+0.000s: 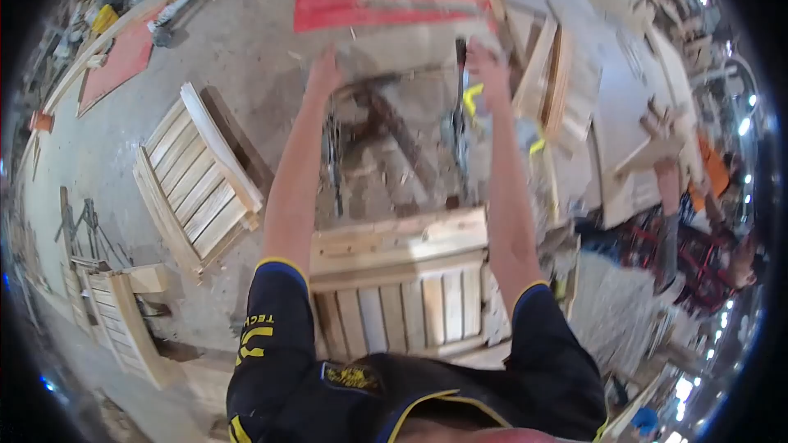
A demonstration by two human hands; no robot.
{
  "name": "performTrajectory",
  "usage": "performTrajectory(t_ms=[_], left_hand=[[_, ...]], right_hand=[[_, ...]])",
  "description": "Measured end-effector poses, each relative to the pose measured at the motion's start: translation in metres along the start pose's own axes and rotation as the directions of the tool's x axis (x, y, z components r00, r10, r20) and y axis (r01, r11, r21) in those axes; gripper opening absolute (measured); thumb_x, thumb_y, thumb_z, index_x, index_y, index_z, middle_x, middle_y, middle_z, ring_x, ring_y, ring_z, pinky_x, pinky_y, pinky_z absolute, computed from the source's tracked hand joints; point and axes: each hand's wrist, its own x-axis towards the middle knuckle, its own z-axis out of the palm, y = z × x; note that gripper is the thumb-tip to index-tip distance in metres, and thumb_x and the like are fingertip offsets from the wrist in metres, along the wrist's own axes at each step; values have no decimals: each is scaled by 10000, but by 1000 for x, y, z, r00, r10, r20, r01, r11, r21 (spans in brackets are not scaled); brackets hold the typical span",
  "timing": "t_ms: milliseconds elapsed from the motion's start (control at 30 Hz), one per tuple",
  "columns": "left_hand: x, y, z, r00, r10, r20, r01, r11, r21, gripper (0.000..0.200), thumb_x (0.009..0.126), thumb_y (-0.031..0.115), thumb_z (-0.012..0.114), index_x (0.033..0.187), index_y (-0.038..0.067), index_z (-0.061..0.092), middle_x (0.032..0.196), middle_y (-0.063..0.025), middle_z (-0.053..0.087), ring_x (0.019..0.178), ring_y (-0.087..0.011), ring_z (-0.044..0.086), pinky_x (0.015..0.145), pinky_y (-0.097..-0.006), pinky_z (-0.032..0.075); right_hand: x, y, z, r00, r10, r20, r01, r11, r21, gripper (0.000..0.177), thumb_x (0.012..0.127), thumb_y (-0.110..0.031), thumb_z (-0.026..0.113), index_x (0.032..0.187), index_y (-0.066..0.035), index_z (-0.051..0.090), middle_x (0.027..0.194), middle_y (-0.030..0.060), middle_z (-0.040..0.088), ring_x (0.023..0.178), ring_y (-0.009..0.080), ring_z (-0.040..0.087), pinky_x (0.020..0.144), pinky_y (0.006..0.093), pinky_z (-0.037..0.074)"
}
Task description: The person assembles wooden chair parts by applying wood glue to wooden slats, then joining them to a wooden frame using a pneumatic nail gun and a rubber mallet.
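Left hand and right hand meet the far corners of 1 dark metal frame ahead; blur hides whether either grips. 3 slatted wooden panels lie nearby, 1 beneath the arms.

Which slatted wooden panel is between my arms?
The slatted panel below your chest, between left arm and right arm; the angled panel and corner panel lie off left.

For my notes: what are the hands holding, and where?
The left hand and right hand apparently grip the dark rusty metal frame by its far top corners.
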Motion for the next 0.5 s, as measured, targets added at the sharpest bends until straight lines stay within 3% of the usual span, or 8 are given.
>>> performTrajectory(t_ms=[67, 100, 167, 233, 267, 333, 367, 500], left_hand=[[-2, 1, -3, 999, 16, -28, -15, 999, 30, 561, 773, 78, 544, 1312, 22, 398, 1153, -235, 557, 1070, -387, 537, 892, -435, 442], [-5, 5, -9, 996, 52, -68, -47, 997, 64, 543, 790, 86, 548, 1310, 25, 404, 1093, -219, 591, 1000, -348, 599, 835, -399, 481], [-41, 46, -41, 998, -66, -17, 42, 794, -607, 488, 830, 89, 551, 1292, 13, 416, 921, -139, 632, 736, -186, 629, 620, -290, 479], [-99, 74, -89, 986, 45, 163, 103, 606, -789, 347, 873, 142, 547, 1183, -10, 509, 711, -38, 583, 535, -52, 480, 462, -208, 338], [-132, 71, -95, 955, 96, 281, 182, 557, -810, 270, 885, 160, 535, 1088, -17, 555, 655, -15, 551, 509, -49, 435, 461, -199, 300], [-182, 64, -74, 986, 48, 158, 97, 608, -788, 234, 903, 196, 513, 909, -16, 613, 600, 20, 501, 494, -40, 389, 465, -182, 248], [-199, 70, -57, 995, -24, -96, -51, 704, -708, 266, 908, 213, 503, 824, -8, 625, 601, 31, 481, 507, -33, 389, 470, -175, 233], [-199, 86, -56, 958, -283, -53, 121, 563, -818, 268, 904, 183, 495, 747, -4, 607, 623, 23, 480, 560, -39, 398, 502, -177, 293]], right_hand=[[-44, -27, -37, 948, 73, 310, -151, 960, 236, 449, 835, -469, 602, 887, -27, 651, 648, 15, 601, 627, 76, 555, 575, 212, 423], [-54, -13, -50, 977, 10, 214, -13, 1000, 13, 439, 845, -455, 599, 871, -19, 651, 653, 19, 604, 611, 85, 561, 568, 219, 426], [-55, 5, -57, 990, -38, 137, 69, 971, -228, 431, 855, -440, 596, 855, -12, 651, 658, 24, 607, 596, 93, 567, 561, 226, 429], [-34, 18, -51, 990, -134, -49, 142, 944, 298, 375, 883, -410, 573, 875, -44, 656, 653, 34, 584, 560, 97, 528, 506, 259, 414], [-21, 16, -47, 989, -137, -62, 150, 940, 306, 368, 883, -402, 575, 863, -44, 654, 645, 32, 581, 556, 94, 525, 501, 258, 411], [-6, 5, -28, 991, -129, 23, 127, 989, 79, 354, 883, -387, 580, 840, -43, 651, 629, 29, 574, 547, 87, 518, 492, 256, 404], [-1, 1, -20, 988, -139, 73, 143, 988, -55, 348, 883, -379, 583, 828, -42, 650, 621, 27, 570, 543, 84, 515, 488, 255, 401], [-38, -21, -12, 932, -168, 321, 308, 833, -460, 328, 884, -347, 593, 781, -40, 644, 590, 20, 556, 525, 71, 501, 470, 250, 387]])
